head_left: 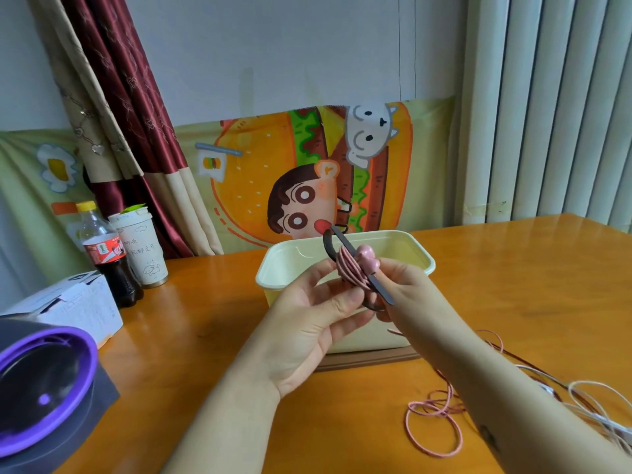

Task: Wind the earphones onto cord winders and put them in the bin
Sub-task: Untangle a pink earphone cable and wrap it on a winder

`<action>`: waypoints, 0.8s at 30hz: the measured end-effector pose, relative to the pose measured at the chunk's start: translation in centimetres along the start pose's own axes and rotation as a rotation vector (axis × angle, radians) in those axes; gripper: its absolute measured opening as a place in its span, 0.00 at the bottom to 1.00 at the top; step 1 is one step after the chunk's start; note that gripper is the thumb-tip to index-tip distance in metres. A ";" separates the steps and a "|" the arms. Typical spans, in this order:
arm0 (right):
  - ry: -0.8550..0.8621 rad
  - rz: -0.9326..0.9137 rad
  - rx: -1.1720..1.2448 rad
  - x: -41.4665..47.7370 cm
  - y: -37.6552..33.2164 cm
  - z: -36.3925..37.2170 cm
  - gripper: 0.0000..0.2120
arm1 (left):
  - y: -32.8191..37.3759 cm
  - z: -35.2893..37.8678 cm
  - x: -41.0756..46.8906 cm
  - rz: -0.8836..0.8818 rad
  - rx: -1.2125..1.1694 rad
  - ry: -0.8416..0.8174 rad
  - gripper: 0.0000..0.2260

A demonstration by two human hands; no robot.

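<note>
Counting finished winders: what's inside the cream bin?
Only bare inner walls show in the bin. Its floor is hidden behind the left hand, right hand and the cord winder they hold.

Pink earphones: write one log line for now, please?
left hand, right hand: hold cord winder | pink cord: partly wound, rest on table | bin: behind hands

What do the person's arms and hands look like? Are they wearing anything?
Both arms are bare, with no sleeves showing. The left hand and right hand wear no gloves, rings or watch that I can see. The right forearm has a small dark mark.
</note>
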State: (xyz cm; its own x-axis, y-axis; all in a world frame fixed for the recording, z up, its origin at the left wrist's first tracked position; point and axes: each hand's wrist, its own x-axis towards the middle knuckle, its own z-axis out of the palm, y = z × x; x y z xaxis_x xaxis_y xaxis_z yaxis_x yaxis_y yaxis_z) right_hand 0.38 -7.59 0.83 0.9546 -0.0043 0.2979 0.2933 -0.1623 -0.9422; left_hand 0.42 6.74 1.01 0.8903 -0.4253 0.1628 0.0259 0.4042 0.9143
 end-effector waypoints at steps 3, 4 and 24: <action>0.008 -0.041 -0.116 -0.1 0.0 -0.3 0.19 | 0.1 -0.1 0.2 0.033 0.033 0.000 0.20; 0.001 -0.048 -0.154 -0.1 -0.1 -0.3 0.18 | 0.1 -0.2 0.2 0.044 0.039 0.000 0.19; -0.141 -0.214 -0.999 -1.6 -2.6 -0.8 0.11 | 0.5 -0.9 -0.1 0.101 0.291 0.231 0.10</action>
State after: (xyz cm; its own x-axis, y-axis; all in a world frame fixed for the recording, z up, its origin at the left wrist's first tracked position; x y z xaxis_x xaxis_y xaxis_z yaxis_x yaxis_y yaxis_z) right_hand -1.98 -7.95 2.91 0.9041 0.2264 0.3625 0.3417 -0.8923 -0.2951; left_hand 0.78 7.72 1.08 0.9615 -0.1881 0.2003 -0.1680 0.1742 0.9703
